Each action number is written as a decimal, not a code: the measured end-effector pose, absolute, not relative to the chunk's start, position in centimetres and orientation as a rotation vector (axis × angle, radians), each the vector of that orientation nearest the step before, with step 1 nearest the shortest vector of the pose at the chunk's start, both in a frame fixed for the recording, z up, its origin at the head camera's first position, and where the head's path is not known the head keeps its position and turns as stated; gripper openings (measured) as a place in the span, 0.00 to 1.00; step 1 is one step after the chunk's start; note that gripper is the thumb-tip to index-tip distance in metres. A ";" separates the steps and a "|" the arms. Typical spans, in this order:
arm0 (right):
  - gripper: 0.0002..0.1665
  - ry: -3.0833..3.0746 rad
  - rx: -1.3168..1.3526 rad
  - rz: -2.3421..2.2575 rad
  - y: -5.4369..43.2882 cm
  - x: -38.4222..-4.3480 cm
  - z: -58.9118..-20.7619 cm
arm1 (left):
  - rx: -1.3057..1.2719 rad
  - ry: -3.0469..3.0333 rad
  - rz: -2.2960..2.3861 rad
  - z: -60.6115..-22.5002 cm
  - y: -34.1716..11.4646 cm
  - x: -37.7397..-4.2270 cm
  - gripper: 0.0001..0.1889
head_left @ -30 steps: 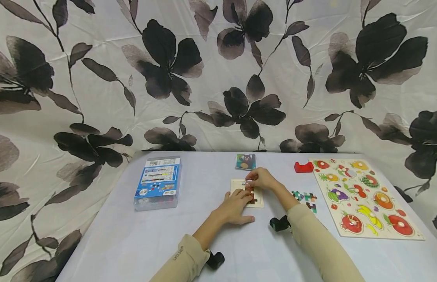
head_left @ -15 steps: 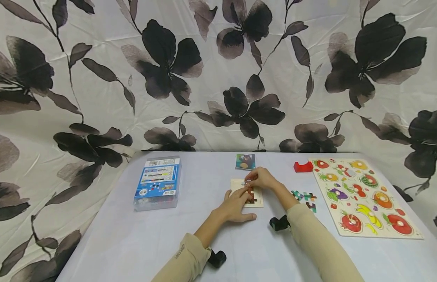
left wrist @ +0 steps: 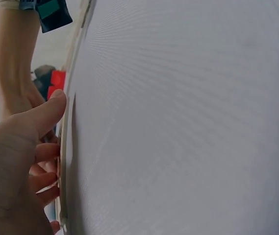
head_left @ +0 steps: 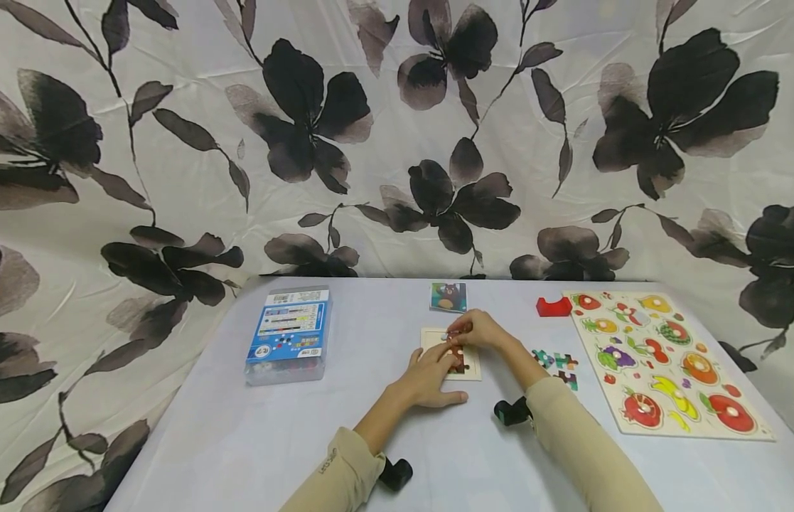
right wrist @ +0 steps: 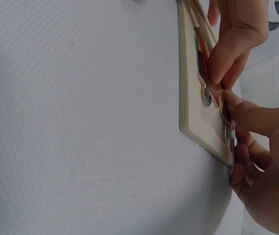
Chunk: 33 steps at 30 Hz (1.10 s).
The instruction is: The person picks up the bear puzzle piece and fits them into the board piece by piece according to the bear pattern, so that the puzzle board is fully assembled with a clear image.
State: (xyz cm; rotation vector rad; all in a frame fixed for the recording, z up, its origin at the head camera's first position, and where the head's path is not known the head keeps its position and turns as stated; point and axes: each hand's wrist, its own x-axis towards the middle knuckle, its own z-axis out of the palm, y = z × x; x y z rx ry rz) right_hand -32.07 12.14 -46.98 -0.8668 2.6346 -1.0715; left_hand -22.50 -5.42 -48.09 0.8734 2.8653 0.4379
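A small wooden puzzle frame (head_left: 428, 336) lies on the table, partly filled with brown jigsaw pieces (head_left: 459, 361). My left hand (head_left: 427, 378) reaches over it from the left, thumb out to the side and fingertips resting on the pieces. At the far side of the frame, my right hand (head_left: 478, 328) pinches a jigsaw piece (right wrist: 233, 128) between thumb and fingers, mostly hidden by them. In the right wrist view, the right thumb comes close to the left fingertips over the frame's recess. The left wrist view shows the left hand (left wrist: 16, 147) edge-on at the frame.
Several loose jigsaw pieces (head_left: 556, 361) lie right of the frame. A bear picture card (head_left: 448, 297) is behind it. Farther right are a red holder (head_left: 554, 307) and a fruit puzzle board (head_left: 674, 363). A clear box with a blue label (head_left: 288, 334) stands left.
The left fingers have shifted slightly up the frame, closer to the right fingertips. My right hand stays almost in place at the frame's far side.
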 end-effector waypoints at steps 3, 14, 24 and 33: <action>0.13 2.634 -0.863 -1.064 12.2 -32.0 -46.9 | 0.877 2.864 0.447 -48.0 -5.5 -22.5 0.29; 0.14 2.650 -0.824 -1.055 11.9 -31.8 -46.7 | 0.880 2.877 0.430 -48.0 -5.5 -22.7 0.29; 0.13 2.714 -0.675 -1.130 12.6 -31.5 -47.0 | 0.876 2.891 0.386 -47.6 -5.3 -22.7 0.27; 0.09 2.757 -0.805 -0.993 12.9 -31.4 -47.2 | 0.855 2.908 0.332 -47.3 -5.0 -22.8 0.35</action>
